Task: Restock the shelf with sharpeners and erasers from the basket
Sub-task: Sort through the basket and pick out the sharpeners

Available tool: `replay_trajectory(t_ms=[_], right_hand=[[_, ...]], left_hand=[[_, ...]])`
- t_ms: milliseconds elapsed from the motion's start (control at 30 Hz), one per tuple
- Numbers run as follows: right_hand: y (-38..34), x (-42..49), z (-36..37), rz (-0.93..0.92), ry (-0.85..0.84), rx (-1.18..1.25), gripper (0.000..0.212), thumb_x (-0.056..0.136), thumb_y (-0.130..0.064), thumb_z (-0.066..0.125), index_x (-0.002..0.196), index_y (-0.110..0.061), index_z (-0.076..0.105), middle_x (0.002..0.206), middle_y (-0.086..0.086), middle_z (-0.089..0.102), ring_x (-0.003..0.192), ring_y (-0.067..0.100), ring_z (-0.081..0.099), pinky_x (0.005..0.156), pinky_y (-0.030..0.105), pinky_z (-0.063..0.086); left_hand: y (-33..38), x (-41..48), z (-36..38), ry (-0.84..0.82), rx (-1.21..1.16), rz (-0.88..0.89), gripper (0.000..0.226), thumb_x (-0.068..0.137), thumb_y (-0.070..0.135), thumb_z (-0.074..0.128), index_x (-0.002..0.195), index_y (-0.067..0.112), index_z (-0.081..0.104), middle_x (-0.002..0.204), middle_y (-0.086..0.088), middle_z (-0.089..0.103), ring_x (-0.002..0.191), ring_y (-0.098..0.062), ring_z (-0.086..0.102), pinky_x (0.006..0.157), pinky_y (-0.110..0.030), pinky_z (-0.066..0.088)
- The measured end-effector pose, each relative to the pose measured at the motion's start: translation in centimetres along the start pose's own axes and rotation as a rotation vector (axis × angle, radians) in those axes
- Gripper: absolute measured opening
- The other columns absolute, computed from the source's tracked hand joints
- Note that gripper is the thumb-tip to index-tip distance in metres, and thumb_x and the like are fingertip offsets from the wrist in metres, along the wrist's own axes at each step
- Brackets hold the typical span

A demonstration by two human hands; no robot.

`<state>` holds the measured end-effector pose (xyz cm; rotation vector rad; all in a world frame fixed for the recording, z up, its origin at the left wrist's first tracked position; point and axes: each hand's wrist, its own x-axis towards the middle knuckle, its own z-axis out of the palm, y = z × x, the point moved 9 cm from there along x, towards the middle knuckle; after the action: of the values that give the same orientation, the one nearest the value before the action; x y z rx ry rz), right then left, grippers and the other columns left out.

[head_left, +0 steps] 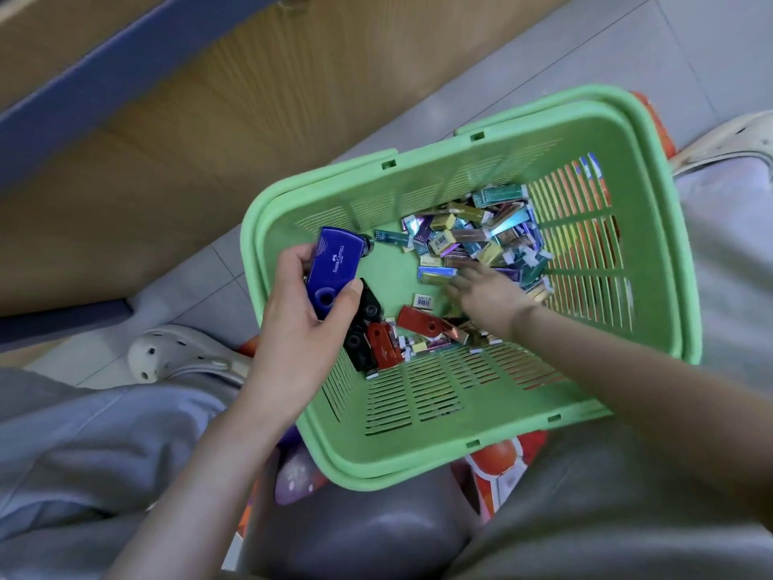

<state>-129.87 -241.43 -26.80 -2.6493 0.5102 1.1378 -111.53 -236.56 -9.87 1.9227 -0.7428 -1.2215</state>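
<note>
A green slotted basket sits between my knees. Over its left rim my left hand grips a blue sharpener with white lettering, and black sharpeners seem to lie stacked under it. My right hand reaches down into the basket with fingers spread on a heap of small wrapped erasers. Whether it holds one I cannot tell. Red sharpeners and black sharpeners lie on the basket floor near the front left corner.
The wooden base of the shelf with a blue edge runs along the upper left. Grey floor tiles lie behind the basket. My white clogs flank it. Colourful packaging shows under the basket's front.
</note>
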Motion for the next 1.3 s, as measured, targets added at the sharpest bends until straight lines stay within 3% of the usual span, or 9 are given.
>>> replay_trajectory(t_ms=[100,300,367,567,700,833,967,1067,1300], right_hand=[[-2.9,2.4,-0.4,0.043,0.018,0.267,0.045,0.093,-0.023,0.056,0.134,-0.012,0.041,0.130,0.008,0.049,0.119,0.024,0.047,0.103,0.038,0.042],[-5.1,5.1,1.4,0.129,-0.109,0.278,0.049,0.093,-0.027,0.057,0.132,-0.004,0.038,0.125,0.014,0.042,0.108,0.025,0.050,0.080,0.030,0.052],[-4.8,5.1,1.3,0.151,-0.098,0.344,0.047,0.093,-0.027,0.056,0.130,-0.004,0.040,0.124,0.013,0.043,0.107,0.025,0.050,0.081,0.030,0.052],[-0.8,5.1,-0.1,0.435,0.204,1.067,0.053,0.086,-0.033,0.067,0.126,-0.005,0.047,0.119,0.013,0.056,0.107,0.028,0.057,0.095,0.039,0.049],[-0.5,6.5,0.3,0.547,0.186,1.359,0.057,0.086,-0.024,0.068,0.133,-0.002,0.043,0.123,0.015,0.059,0.111,0.028,0.058,0.095,0.037,0.047],[-1.0,5.4,-1.5,0.515,0.327,1.253,0.041,0.090,-0.020,0.062,0.122,-0.004,0.042,0.118,0.013,0.053,0.099,0.027,0.058,0.083,0.035,0.049],[-6.6,4.8,0.5,0.237,-0.043,1.037,0.059,0.086,-0.040,0.064,0.130,-0.008,0.042,0.124,0.011,0.049,0.112,0.026,0.052,0.096,0.037,0.045],[-7.9,4.8,0.9,0.173,-0.107,0.864,0.060,0.086,-0.041,0.064,0.132,-0.009,0.040,0.123,0.013,0.049,0.115,0.029,0.050,0.093,0.039,0.044],[-3.9,4.5,-1.8,0.270,0.054,1.123,0.036,0.088,-0.022,0.064,0.120,-0.011,0.050,0.111,0.002,0.061,0.095,0.016,0.059,0.082,0.025,0.051]], left_hand=[[0.4,0.3,0.1,0.005,-0.001,0.012,0.027,0.091,0.016,0.058,0.112,0.022,0.042,0.095,0.008,0.058,0.073,-0.001,0.053,0.065,-0.012,0.043],[0.7,0.6,-0.6,0.028,0.014,0.008,0.023,0.091,0.017,0.058,0.106,0.025,0.043,0.097,0.010,0.058,0.076,-0.006,0.057,0.068,-0.017,0.046],[0.3,0.7,-1.0,0.044,-0.003,-0.014,0.024,0.089,0.015,0.060,0.096,0.029,0.041,0.092,0.007,0.058,0.076,-0.011,0.058,0.069,-0.021,0.048],[-1.3,0.7,-1.1,0.043,-0.078,-0.088,0.026,0.090,0.009,0.059,0.095,0.026,0.039,0.084,0.002,0.062,0.075,-0.010,0.064,0.070,-0.020,0.050],[-1.4,0.9,-1.0,0.037,-0.087,-0.088,0.026,0.090,0.011,0.059,0.097,0.027,0.040,0.083,0.008,0.062,0.072,-0.007,0.065,0.069,-0.017,0.049],[-1.2,1.1,-1.1,0.034,-0.106,-0.085,0.025,0.090,0.010,0.059,0.098,0.024,0.041,0.084,0.011,0.062,0.072,-0.007,0.065,0.072,-0.021,0.052],[-1.5,1.1,-1.0,0.031,-0.070,-0.081,0.026,0.088,0.017,0.064,0.098,0.027,0.042,0.090,0.005,0.061,0.082,-0.022,0.064,0.082,-0.039,0.053],[-1.3,0.9,-0.9,0.023,-0.043,-0.065,0.026,0.079,0.029,0.060,0.098,0.029,0.042,0.093,-0.005,0.061,0.087,-0.031,0.062,0.085,-0.048,0.052],[-1.1,0.7,-1.9,0.060,-0.038,-0.041,0.028,0.089,0.014,0.063,0.097,0.029,0.042,0.094,0.003,0.059,0.087,-0.026,0.062,0.085,-0.048,0.051]])
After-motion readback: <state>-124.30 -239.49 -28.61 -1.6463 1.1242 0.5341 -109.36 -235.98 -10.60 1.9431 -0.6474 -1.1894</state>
